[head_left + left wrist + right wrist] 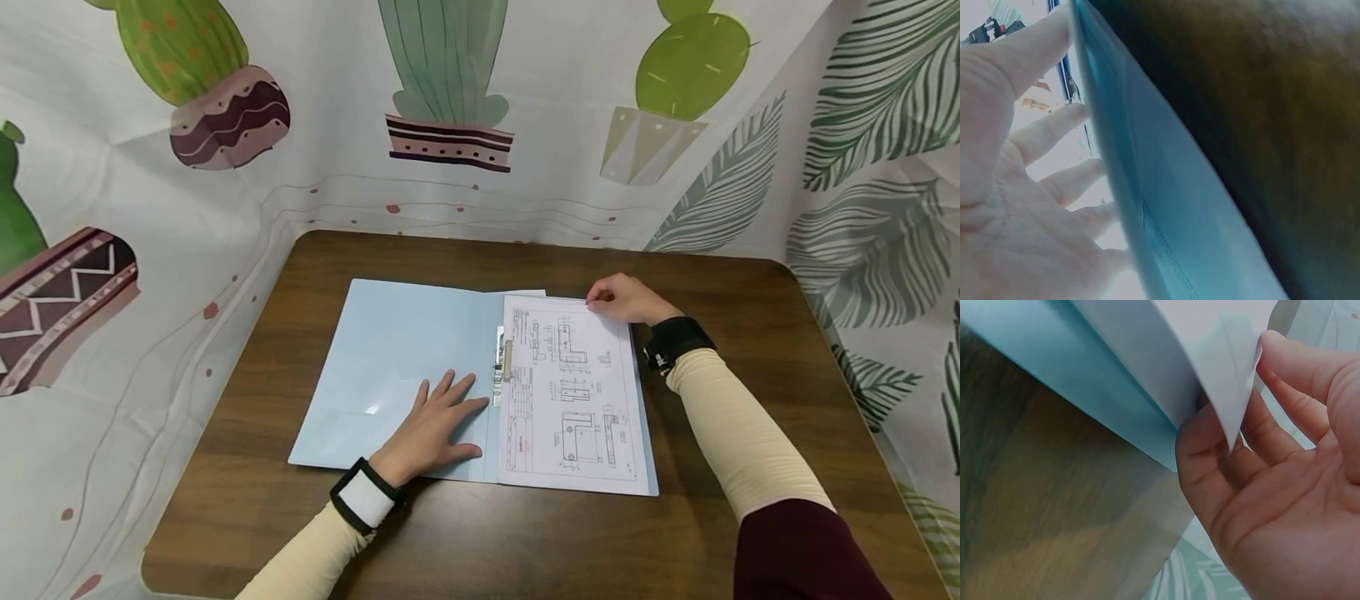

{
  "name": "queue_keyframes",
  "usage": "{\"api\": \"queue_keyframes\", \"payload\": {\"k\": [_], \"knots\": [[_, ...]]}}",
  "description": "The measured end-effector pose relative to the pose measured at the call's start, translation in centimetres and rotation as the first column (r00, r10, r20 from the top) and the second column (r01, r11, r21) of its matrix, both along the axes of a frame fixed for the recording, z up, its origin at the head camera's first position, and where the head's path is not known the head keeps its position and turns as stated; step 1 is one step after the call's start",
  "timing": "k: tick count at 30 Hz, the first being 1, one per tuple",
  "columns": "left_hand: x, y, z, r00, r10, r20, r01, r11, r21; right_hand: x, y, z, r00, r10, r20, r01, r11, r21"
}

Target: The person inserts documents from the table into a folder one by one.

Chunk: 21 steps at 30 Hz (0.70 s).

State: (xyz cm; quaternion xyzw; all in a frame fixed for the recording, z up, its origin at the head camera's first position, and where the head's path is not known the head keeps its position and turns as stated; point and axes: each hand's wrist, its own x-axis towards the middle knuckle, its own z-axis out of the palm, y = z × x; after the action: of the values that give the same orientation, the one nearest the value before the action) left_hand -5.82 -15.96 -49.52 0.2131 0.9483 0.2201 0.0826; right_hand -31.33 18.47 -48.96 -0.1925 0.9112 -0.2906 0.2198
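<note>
A light blue folder (405,333) lies spread on the table, its left cover bare. On its right side is a stack of white sheets, the top one a technical drawing (577,392). A metal clip (502,367) sits along the spine. My left hand (435,425) rests on the left cover with fingers spread, fingertips close to the clip. At the upper right corner of the papers, my right hand (626,298) pinches the sheet's corner between thumb and fingers. In the right wrist view the pinched paper (1229,369) is lifted off the sheets below.
The brown wooden table (525,542) has rounded corners. A cloth (330,100) printed with cacti and leaves hangs behind it and along its sides. Another white sheet edge (536,292) sticks out past the folder's top.
</note>
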Motion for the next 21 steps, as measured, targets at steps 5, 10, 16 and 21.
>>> {"api": "queue_keyframes", "payload": {"k": [5, 10, 16, 21], "knots": [[0.0, 0.0, -0.1, 1.000, 0.001, 0.002, -0.001, 1.000, -0.015, 0.3, -0.1, 0.4, 0.998, 0.008, -0.061, -0.007, 1.000, 0.007], [-0.1, 0.0, -0.1, 1.000, -0.001, -0.004, 0.001, 1.000, -0.024, 0.6, -0.2, 1.2, 0.995, -0.046, -0.090, 0.047, 0.999, 0.006], [0.0, -0.1, -0.1, 1.000, 0.000, -0.003, 0.000, 1.000, -0.016, 0.2, -0.6, 2.1, 0.989, -0.104, -0.105, 0.104, 0.995, -0.006], [0.0, -0.1, -0.1, 1.000, -0.001, -0.005, 0.001, 1.000, -0.012, -0.1, -1.3, 2.9, 0.986, -0.144, -0.088, 0.143, 0.989, -0.026]]}}
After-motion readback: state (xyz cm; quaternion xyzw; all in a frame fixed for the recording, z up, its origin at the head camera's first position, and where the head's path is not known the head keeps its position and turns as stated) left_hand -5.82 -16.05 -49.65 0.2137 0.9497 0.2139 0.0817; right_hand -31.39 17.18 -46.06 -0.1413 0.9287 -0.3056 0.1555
